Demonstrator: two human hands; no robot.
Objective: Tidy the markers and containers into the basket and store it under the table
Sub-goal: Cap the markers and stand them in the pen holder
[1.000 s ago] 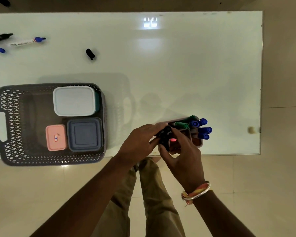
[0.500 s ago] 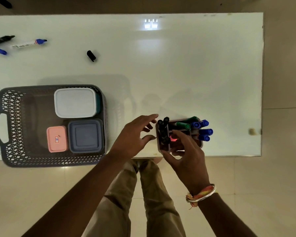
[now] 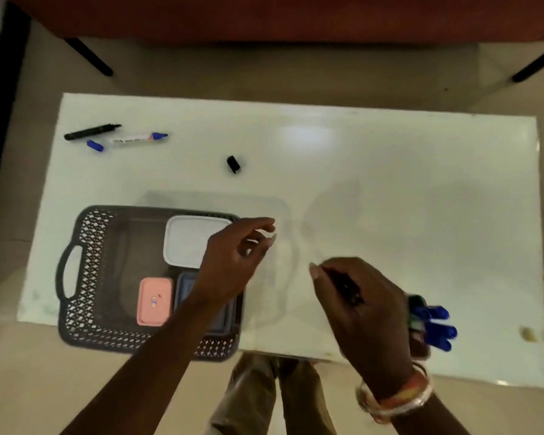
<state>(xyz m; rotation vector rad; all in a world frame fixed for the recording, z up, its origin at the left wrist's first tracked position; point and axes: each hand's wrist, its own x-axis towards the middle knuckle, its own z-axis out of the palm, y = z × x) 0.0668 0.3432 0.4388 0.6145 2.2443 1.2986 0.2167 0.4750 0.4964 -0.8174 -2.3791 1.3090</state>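
Near right: the right hand (image 3: pixel 366 304), fingers curled around dark markers (image 3: pixel 347 288), partly hides a holder of blue markers (image 3: pixel 435 324) at the near edge of the white table (image 3: pixel 390 199). Near left: the grey basket (image 3: pixel 85 277) overhangs that edge and holds a pink container (image 3: pixel 155 301), a dark blue container (image 3: pixel 186 287) and a white-lidded container (image 3: pixel 187 238). The left hand (image 3: pixel 233 259) hovers over the basket's right side, fingers loosely spread, holding nothing. Farther: a black cap (image 3: pixel 233 164); far left, a blue cap (image 3: pixel 95 146), white marker (image 3: pixel 139 139) and black marker (image 3: pixel 91 132).
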